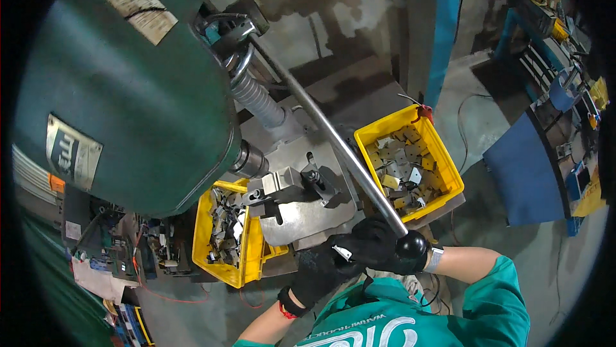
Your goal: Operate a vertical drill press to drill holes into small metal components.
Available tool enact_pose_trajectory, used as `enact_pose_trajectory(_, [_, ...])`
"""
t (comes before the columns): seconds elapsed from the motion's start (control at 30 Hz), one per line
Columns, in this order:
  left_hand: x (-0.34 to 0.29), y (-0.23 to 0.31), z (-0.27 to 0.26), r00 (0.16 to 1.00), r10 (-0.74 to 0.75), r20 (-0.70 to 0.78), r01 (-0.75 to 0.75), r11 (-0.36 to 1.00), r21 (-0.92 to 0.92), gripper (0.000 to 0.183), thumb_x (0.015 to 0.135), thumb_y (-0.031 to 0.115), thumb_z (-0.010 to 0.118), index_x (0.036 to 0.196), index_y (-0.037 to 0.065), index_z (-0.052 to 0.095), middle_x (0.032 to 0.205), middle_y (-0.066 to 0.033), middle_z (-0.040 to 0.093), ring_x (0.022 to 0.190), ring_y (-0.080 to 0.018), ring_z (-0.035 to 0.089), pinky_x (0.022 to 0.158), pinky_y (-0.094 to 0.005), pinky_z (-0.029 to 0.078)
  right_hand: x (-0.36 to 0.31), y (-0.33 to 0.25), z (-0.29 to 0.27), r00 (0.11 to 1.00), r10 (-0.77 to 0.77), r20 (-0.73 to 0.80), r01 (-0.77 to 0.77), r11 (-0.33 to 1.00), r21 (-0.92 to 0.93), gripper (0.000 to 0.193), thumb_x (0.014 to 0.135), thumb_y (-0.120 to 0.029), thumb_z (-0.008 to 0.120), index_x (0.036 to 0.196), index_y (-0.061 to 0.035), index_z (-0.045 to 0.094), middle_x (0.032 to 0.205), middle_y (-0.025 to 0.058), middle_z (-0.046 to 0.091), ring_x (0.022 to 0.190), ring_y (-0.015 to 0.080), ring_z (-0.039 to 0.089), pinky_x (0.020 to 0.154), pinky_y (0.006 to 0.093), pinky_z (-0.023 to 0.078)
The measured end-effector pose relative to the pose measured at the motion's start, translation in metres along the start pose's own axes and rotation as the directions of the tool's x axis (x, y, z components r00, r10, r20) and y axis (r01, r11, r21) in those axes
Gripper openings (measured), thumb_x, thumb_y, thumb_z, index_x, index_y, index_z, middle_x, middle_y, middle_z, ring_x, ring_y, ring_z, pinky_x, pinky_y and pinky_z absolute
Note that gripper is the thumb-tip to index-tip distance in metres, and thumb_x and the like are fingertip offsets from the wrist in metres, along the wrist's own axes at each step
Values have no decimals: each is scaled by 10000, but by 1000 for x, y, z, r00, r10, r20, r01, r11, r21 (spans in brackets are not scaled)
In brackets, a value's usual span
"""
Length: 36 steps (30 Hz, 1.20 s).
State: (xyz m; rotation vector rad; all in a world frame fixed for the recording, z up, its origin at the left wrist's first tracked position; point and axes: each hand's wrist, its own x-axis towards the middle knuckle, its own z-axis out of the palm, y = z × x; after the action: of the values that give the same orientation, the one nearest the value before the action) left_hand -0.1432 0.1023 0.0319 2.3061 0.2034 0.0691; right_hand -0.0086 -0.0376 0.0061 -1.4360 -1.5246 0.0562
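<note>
Both my hands wear black gloves and meet in front of the drill press. A small, pale metal piece (pixel 343 253) shows between them. My left hand (pixel 321 273) is closed on it from the left. From the right, my right hand (pixel 375 242) comes against the same piece with its fingers bent. The press's long steel lever (pixel 340 145) slopes down over my right hand, its black ball knob (pixel 412 244) covering part of the glove. Beyond my hands, a clamping fixture (pixel 292 183) sits on the metal press table (pixel 314 218), beneath the drill chuck (pixel 250 161).
The green press head (pixel 141 90) fills the upper left. A yellow bin (pixel 459 185) of flat metal pieces stands right of the table; another yellow bin (pixel 251 260) of metal parts stands left. A cluttered workbench (pixel 545 122) and a blue panel (pixel 523 170) are at the far right.
</note>
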Motion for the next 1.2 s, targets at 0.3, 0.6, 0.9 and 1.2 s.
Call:
enact_pose_trajectory(0.3, [-20,3,-13,999,-41,-5,41,977,209,308,697,263,725,901,76,590,710,-79,631,618,-217,628,564,-324,487,-17,-19,6,968,244,58,-251,944,214,359,742,-131,696,1071,-21,605,961,121,629,824,254,616,730,338,486])
enact_pose_trajectory(0.6, [-34,-5,-10,996,81,-39,-60,921,384,344,688,283,720,931,82,581,695,-90,625,601,-252,625,543,-342,483,-16,-35,28,947,318,45,-320,923,216,238,743,-247,689,867,-48,645,734,139,592,653,296,579,580,378,445])
enact_pose_trajectory(0.9, [-56,-25,-34,992,102,-73,-75,948,310,360,740,299,695,986,65,575,675,-82,624,570,-223,619,527,-326,480,-31,-28,11,913,406,47,-404,914,-36,190,756,-246,683,782,-64,632,688,132,584,610,300,566,529,358,441])
enact_pose_trajectory(1.2, [-154,-200,-105,820,-201,-536,441,819,368,244,746,324,648,892,133,613,659,-80,635,616,-272,624,564,-403,488,-80,48,-42,834,535,-132,-471,568,-675,144,745,-127,603,885,-97,591,762,100,591,689,268,588,586,390,463])
